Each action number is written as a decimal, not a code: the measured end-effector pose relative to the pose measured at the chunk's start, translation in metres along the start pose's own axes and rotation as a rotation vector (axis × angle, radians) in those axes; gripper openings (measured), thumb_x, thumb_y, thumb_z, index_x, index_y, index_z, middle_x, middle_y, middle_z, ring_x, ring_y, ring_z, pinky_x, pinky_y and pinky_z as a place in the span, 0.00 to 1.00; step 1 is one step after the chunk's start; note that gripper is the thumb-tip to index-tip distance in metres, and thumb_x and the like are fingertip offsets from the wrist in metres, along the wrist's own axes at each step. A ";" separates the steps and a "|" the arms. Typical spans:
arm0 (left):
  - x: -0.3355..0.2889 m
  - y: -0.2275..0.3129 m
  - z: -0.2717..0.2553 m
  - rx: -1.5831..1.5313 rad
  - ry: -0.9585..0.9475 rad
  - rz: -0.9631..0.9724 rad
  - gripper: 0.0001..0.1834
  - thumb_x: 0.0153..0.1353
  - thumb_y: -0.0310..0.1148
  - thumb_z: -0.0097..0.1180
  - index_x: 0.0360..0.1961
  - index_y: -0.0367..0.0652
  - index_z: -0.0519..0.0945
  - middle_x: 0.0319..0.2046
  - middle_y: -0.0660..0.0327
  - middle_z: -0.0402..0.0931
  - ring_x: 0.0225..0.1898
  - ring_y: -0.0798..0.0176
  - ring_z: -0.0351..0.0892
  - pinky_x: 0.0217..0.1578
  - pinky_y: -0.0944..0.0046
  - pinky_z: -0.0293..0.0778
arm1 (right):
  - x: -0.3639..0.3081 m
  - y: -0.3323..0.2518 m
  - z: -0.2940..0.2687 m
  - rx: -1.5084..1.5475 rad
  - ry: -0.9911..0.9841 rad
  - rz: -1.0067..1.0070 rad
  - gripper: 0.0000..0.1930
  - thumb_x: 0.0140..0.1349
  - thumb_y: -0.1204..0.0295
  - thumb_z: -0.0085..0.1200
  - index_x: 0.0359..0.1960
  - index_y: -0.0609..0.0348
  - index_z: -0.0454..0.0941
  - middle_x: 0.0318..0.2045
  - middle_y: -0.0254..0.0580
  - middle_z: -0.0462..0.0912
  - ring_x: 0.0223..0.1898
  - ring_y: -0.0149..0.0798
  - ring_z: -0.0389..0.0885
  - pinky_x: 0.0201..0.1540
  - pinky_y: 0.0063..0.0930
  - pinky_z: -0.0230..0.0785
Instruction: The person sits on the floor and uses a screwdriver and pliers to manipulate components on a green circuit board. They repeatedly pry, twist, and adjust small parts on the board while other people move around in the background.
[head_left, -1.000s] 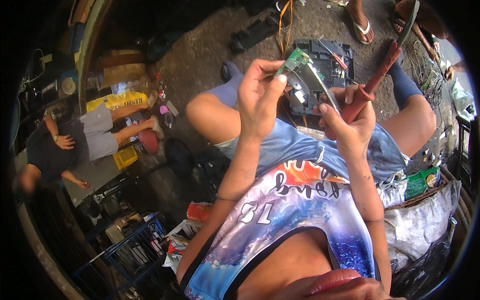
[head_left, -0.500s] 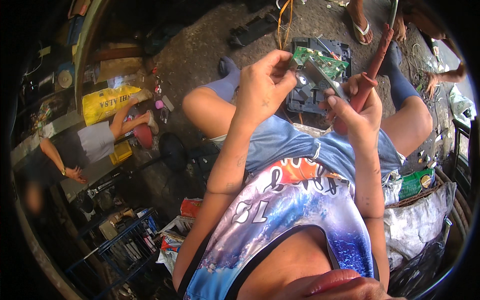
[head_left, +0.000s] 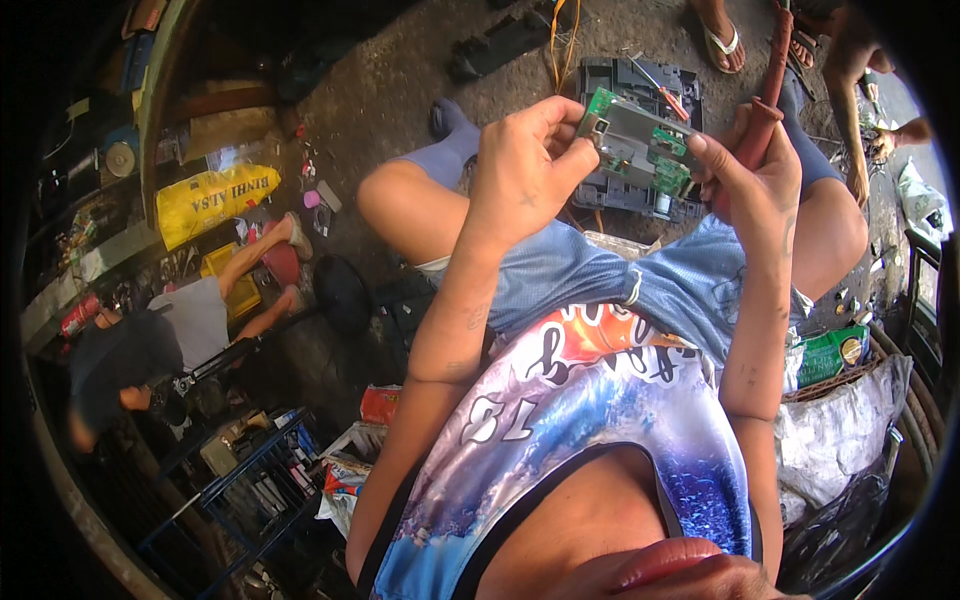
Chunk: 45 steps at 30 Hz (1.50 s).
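Between my two hands a green circuit board (head_left: 672, 178) with a flat grey plate (head_left: 640, 124) is held up over my lap. My left hand (head_left: 530, 170) pinches its left end between thumb and fingers. The thumb of my right hand (head_left: 762, 185) lies at the board's right end. That same hand is wrapped round a long red-handled tool (head_left: 760, 135), with a collar and a thin grey end pointing away from me. Beneath the board, a dark plastic housing (head_left: 688, 85) rests on the ground, partly hidden. A small screwdriver (head_left: 672, 101) with a red and white handle lies on it.
Orange wires (head_left: 563, 45) and a black plastic part (head_left: 500, 45) lie ahead. Another person's sandalled foot (head_left: 725, 48) and hand (head_left: 882, 145) are at the far right. A person (head_left: 195, 320) sits at the left near a yellow bag (head_left: 215, 205). White sacking (head_left: 835, 440) stands at my right.
The board and plate have turned to show a broader face. My right hand has shifted right with the red-handled tool. The person at the left has leaned over.
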<state>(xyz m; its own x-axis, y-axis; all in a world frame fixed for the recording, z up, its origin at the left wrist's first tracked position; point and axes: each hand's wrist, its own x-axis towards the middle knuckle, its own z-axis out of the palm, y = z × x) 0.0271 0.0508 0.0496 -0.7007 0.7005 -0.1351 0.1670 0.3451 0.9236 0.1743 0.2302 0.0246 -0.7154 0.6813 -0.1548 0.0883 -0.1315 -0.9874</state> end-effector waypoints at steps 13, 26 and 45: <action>0.010 -0.028 0.006 -0.539 -0.019 -0.130 0.16 0.68 0.28 0.59 0.53 0.29 0.78 0.42 0.56 0.85 0.41 0.67 0.85 0.43 0.67 0.82 | -0.012 0.003 0.006 0.087 0.033 0.153 0.21 0.56 0.72 0.73 0.41 0.60 0.70 0.29 0.40 0.83 0.25 0.33 0.85 0.22 0.21 0.74; 0.001 -0.035 0.032 -0.623 0.159 0.196 0.16 0.69 0.25 0.58 0.55 0.30 0.73 0.48 0.58 0.81 0.46 0.70 0.81 0.50 0.69 0.77 | -0.061 0.000 0.034 0.658 -0.044 0.360 0.16 0.63 0.75 0.64 0.41 0.53 0.65 0.27 0.35 0.76 0.22 0.33 0.83 0.19 0.24 0.74; 0.004 -0.028 0.021 -0.666 0.013 0.127 0.18 0.71 0.36 0.58 0.54 0.34 0.75 0.44 0.62 0.81 0.44 0.74 0.78 0.46 0.70 0.76 | -0.064 -0.016 0.040 0.353 -0.239 0.262 0.15 0.65 0.76 0.63 0.40 0.57 0.64 0.21 0.31 0.73 0.16 0.25 0.74 0.19 0.21 0.70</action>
<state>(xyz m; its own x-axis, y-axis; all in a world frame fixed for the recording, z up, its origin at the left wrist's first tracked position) 0.0343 0.0570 0.0160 -0.7126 0.7014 -0.0103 -0.2114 -0.2008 0.9566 0.1905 0.1599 0.0519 -0.8430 0.4143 -0.3430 0.0757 -0.5401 -0.8382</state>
